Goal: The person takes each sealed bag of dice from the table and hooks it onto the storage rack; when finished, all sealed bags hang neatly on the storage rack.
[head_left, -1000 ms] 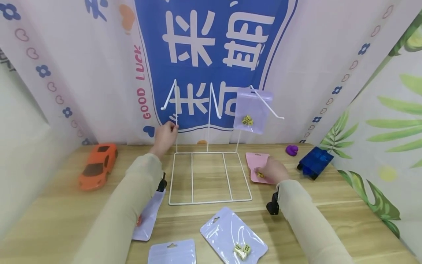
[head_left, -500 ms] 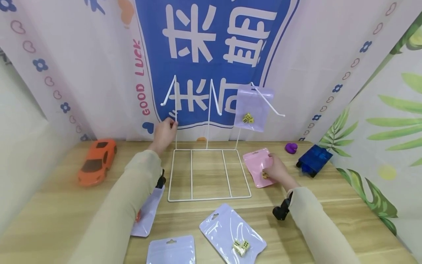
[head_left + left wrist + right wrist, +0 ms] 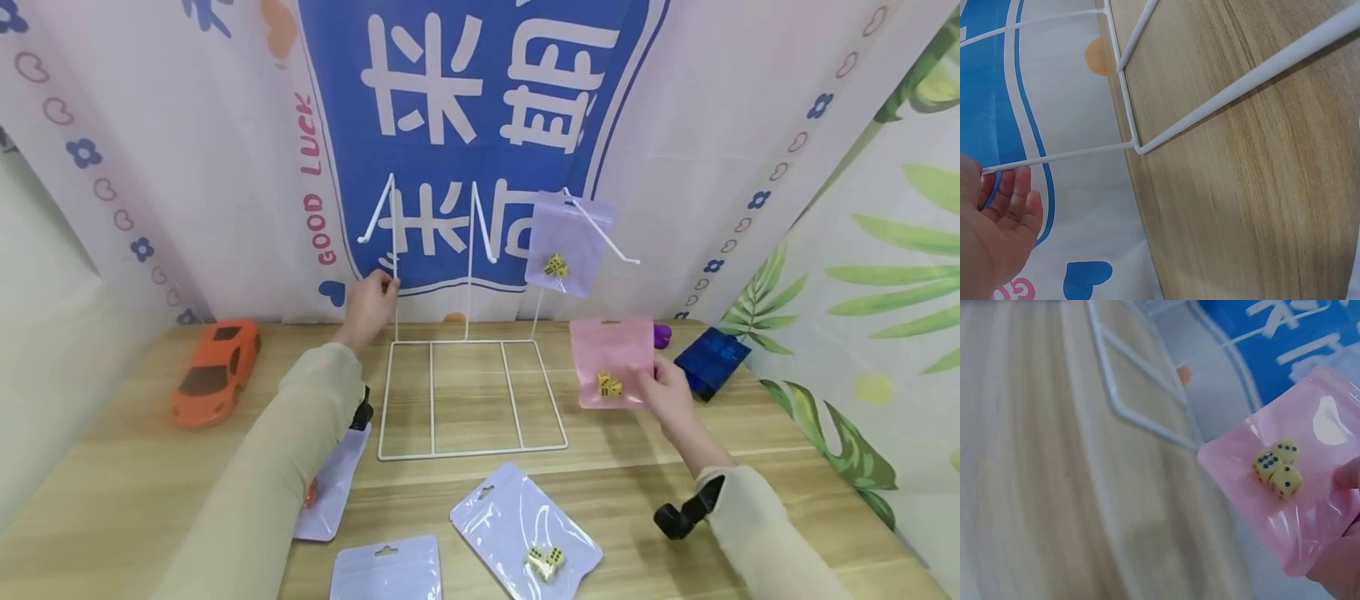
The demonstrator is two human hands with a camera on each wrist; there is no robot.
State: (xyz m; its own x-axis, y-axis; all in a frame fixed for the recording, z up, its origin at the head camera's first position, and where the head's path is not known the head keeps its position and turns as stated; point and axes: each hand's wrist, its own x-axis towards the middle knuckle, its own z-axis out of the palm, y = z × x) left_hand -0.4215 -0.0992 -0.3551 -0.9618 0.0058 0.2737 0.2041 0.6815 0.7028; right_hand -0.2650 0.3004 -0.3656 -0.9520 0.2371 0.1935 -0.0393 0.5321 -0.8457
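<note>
My right hand (image 3: 667, 393) pinches the right edge of a pink zip pouch (image 3: 600, 346), held upright above the table. Three yellow dice (image 3: 1277, 467) show through the pouch in the right wrist view. My left hand (image 3: 370, 305) grips the left upright of a white wire display rack (image 3: 472, 455); in the left wrist view, thumb and fingers (image 3: 1021, 187) meet at that rod. From the rack's right hook (image 3: 600, 229) hangs a lilac pouch (image 3: 555, 237) with yellow dice. The middle hook (image 3: 483, 221) and left hook (image 3: 377, 208) carry nothing.
A lilac pouch with dice (image 3: 498, 517) lies in front of the rack, beside another lilac pouch (image 3: 390, 575). A third pouch (image 3: 333, 500) is partly under my left forearm. An orange toy car (image 3: 216, 375) stands left; a blue toy vehicle (image 3: 712, 362) and purple toy (image 3: 662, 336) sit right.
My right hand has lifted the pink pouch off the table and turned it upright, its grip now at the side edge. The left hand has stayed on the rack's upright.
</note>
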